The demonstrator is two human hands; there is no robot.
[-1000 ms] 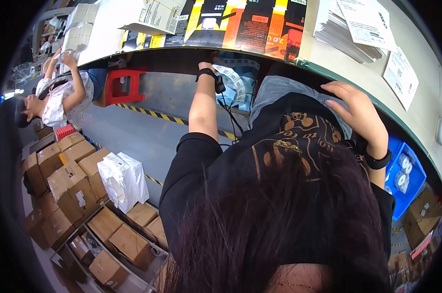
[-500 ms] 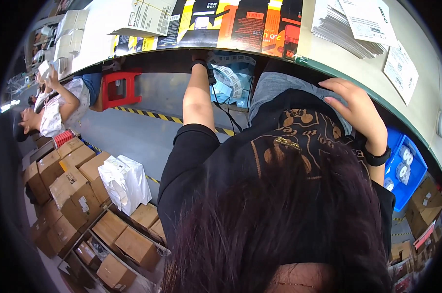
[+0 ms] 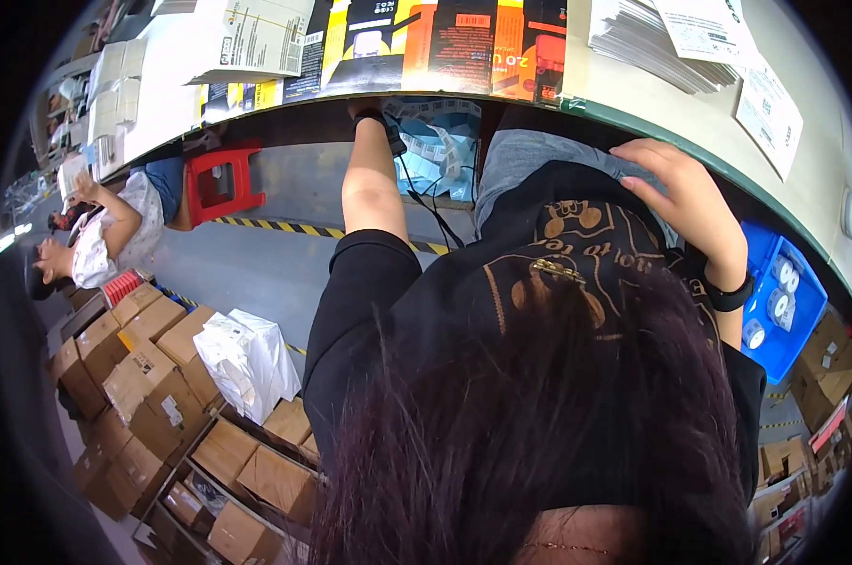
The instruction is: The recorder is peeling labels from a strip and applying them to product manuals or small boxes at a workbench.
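My left arm reaches under the worktable's edge. Only a sliver of my left hand shows past the dark wristband, and its fingers are hidden by the tabletop. Beside that wrist, a light blue bag with printed label strips sits below the table, and black cables hang in front of it. My right hand rests near the table's edge over my lap, fingers stretched out and holding nothing. A dark band circles the right wrist.
Flattened printed boxes, paper stacks and a loose sheet lie on the worktable. A blue bin with label rolls stands right. Left are a red stool, a co-worker, cartons and a white bag.
The whole view has shifted slightly, with the tabletop items appearing a little farther left and up. Both my arms keep nearly the same pose. The co-worker's hands have moved slightly.
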